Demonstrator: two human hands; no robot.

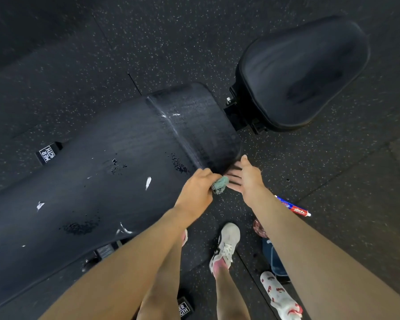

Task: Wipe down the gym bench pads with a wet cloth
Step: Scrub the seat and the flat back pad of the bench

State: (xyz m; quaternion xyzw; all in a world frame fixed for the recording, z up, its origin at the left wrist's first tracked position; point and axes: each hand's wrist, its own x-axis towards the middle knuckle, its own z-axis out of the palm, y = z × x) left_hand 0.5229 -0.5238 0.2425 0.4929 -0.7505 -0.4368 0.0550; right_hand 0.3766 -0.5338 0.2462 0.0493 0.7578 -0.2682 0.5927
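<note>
Cloth (221,183) is gripped, bunched, in L hand (195,188) at near corner of back pad (90,192); R hand (243,179), fingers straight & empty, is held just beside it. Pad's long axis is seen running off leftward from both hands.

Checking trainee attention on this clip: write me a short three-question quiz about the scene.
1. True or false: the left hand grips the bunched green cloth.
2. The right hand is: A) gripping the cloth, B) open with straight fingers, C) out of view.
3. Which carries white flecks and dark crumbs: the long black back pad or the rounded black seat pad?
Key: 1 true; 2 B; 3 the long black back pad.
</note>
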